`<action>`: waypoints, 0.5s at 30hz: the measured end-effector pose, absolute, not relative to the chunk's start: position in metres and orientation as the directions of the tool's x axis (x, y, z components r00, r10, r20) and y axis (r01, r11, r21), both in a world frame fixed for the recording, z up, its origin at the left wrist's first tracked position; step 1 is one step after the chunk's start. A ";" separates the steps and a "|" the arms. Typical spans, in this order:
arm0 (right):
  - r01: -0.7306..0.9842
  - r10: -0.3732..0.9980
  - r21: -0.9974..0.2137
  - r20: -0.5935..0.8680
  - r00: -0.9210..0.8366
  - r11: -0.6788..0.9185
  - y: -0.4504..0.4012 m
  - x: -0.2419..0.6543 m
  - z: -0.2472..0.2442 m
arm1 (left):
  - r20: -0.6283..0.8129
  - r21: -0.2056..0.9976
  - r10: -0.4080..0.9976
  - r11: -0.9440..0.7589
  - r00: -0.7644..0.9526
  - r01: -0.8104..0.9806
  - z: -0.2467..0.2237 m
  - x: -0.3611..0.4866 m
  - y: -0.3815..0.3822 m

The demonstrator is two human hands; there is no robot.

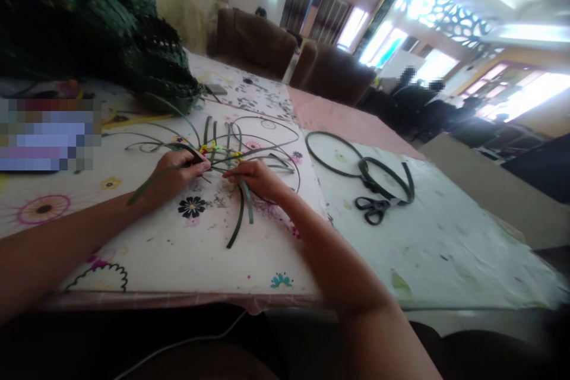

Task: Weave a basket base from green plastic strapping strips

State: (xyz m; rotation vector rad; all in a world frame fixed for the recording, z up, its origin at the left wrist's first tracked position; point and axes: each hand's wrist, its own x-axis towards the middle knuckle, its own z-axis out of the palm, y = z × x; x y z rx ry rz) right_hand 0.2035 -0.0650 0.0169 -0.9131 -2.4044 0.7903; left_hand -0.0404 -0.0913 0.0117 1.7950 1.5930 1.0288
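Observation:
Dark green flat weaving strips [241, 217] cross one another on the flowered tablecloth, with small yellow pieces [205, 148] where they meet. My left hand [176, 175] is closed at the left side of this crossing, a dark strip pinched between thumb and fingers. One green strip trails back over my left wrist. At the near right of the crossing, my right hand [252, 177] has its fingertips pressed together on a thin strip. Loose ends curve out to both sides, and two hang toward me below my right hand.
Black-handled scissors [374, 209] lie on the pale green cloth at the right, touching a coiled dark strip [392, 181]. A thin hoop [333, 154] lies beside them. Dark green woven baskets [164, 53] are heaped at the far left. Brown chairs [256, 41] stand behind the table.

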 end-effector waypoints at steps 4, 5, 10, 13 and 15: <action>0.451 0.664 -0.629 0.143 -0.734 0.633 -0.066 0.206 0.023 | 0.186 0.808 0.982 -0.163 0.018 0.567 0.013 -0.040 -0.093; 0.466 0.656 -0.598 0.135 -0.743 0.651 -0.067 0.206 0.025 | 0.180 0.813 0.984 -0.158 0.017 0.561 0.012 -0.040 -0.093; 0.535 0.669 -0.553 0.057 -0.741 0.639 -0.070 0.206 0.033 | 0.202 0.832 0.978 -0.202 0.057 0.517 0.009 -0.041 -0.091; 0.528 0.658 -0.557 0.044 -0.752 0.641 -0.069 0.208 0.036 | 0.205 0.845 0.976 -0.217 0.079 0.489 0.008 -0.042 -0.090; 0.514 0.644 -0.559 0.046 -0.764 0.651 -0.068 0.210 0.036 | 0.200 0.849 0.976 -0.218 0.089 0.482 0.008 -0.042 -0.091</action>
